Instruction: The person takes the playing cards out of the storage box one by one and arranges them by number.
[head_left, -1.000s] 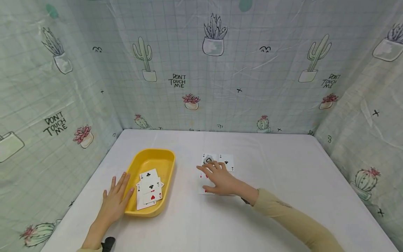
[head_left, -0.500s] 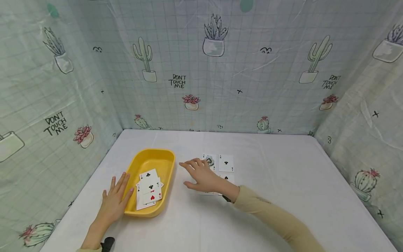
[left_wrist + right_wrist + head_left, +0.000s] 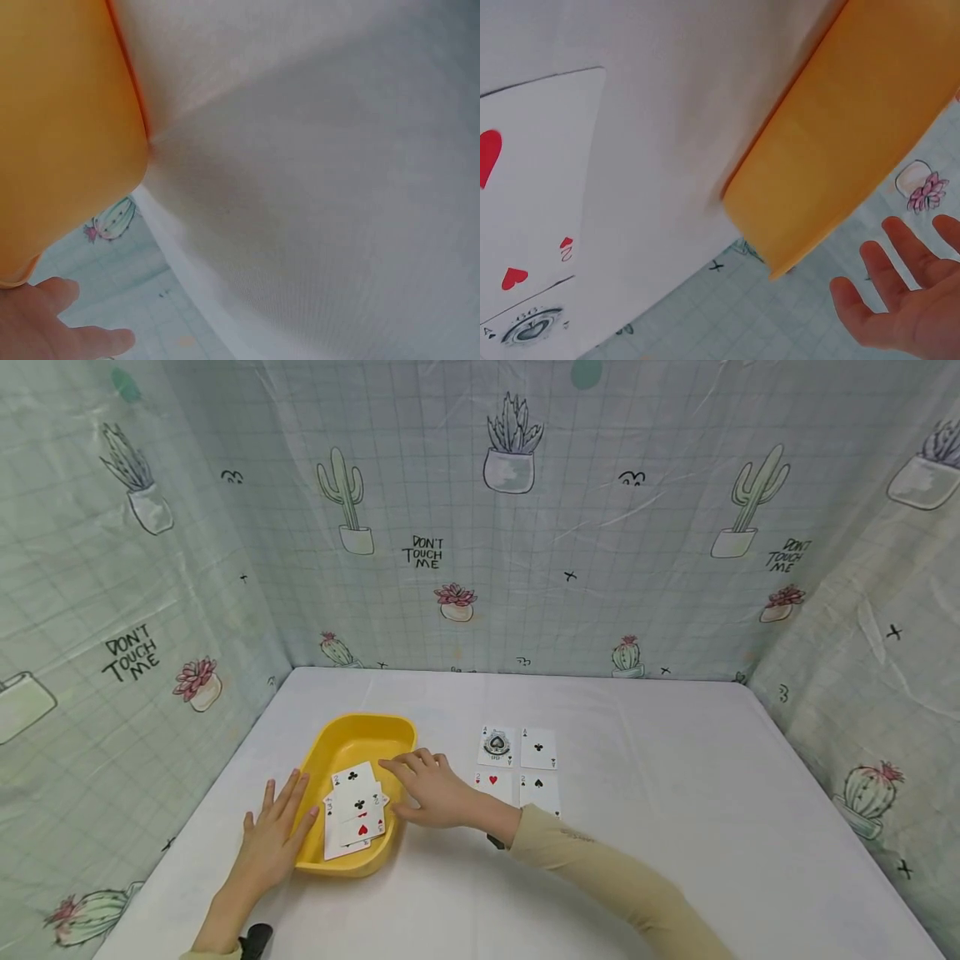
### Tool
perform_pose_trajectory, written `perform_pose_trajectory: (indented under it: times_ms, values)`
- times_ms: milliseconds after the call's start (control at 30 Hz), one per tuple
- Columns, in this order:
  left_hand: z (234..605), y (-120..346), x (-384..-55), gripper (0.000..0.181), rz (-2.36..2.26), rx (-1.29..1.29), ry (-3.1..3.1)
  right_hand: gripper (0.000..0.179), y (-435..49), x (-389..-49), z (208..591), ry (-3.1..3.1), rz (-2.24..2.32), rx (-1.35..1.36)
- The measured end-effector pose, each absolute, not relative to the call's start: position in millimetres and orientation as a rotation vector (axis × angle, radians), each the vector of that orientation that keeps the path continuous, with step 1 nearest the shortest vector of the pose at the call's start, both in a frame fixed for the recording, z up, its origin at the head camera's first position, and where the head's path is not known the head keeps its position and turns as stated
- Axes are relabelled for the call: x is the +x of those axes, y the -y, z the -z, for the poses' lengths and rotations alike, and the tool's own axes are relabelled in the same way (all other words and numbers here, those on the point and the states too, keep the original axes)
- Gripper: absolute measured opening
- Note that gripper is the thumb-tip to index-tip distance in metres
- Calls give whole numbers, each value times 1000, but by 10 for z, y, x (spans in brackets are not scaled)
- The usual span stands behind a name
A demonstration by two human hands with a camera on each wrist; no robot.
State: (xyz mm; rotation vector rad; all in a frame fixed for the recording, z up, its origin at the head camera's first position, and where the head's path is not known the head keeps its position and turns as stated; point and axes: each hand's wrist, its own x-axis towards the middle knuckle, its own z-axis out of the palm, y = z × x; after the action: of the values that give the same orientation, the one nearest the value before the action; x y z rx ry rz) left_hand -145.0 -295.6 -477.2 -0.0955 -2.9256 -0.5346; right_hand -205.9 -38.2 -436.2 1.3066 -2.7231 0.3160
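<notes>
A yellow tray (image 3: pixel 352 727) stands on the left part of the table with several loose playing cards (image 3: pixel 354 814) piled in it, a two of clubs among them. My left hand (image 3: pixel 272 839) rests on the tray's left rim, fingers straight and spread. Over the tray's right rim hovers my right hand (image 3: pixel 438 793), its fingers loosely bent and holding nothing. To the right, cards lie face up in two rows: the ace of spades (image 3: pixel 497 746) and ace of clubs (image 3: pixel 539 748) behind, the two of hearts (image 3: pixel 493 785) and two of spades (image 3: pixel 540 792) in front.
A white cloth covers the table (image 3: pixel 660 793). Patterned curtains (image 3: pixel 600 527) with cactus prints rise behind the table and along both sides. In the right wrist view, the tray's outer wall (image 3: pixel 840 135) stands near the two of hearts.
My right hand has moved left from above the laid-out cards to the tray's right rim, uncovering those cards. The left hand has stayed in place on the tray.
</notes>
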Motion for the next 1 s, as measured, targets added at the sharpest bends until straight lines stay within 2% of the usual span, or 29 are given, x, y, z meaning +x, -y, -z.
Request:
perform_pose_trajectory:
  times_ms: [233, 533, 1000]
  values:
    - [4786, 2957, -1460, 60, 526, -105, 2909, 59, 585, -2053, 4415, 2730, -232, 1330]
    - [4799, 2962, -1470, 60, 516, -114, 2910, 67, 864, -2072, 4425, 2797, -54, 1298]
    - [4795, 2965, -1472, 60, 508, -115, 2930, 70, 1197, -2333, 4544, 2975, 113, 1199]
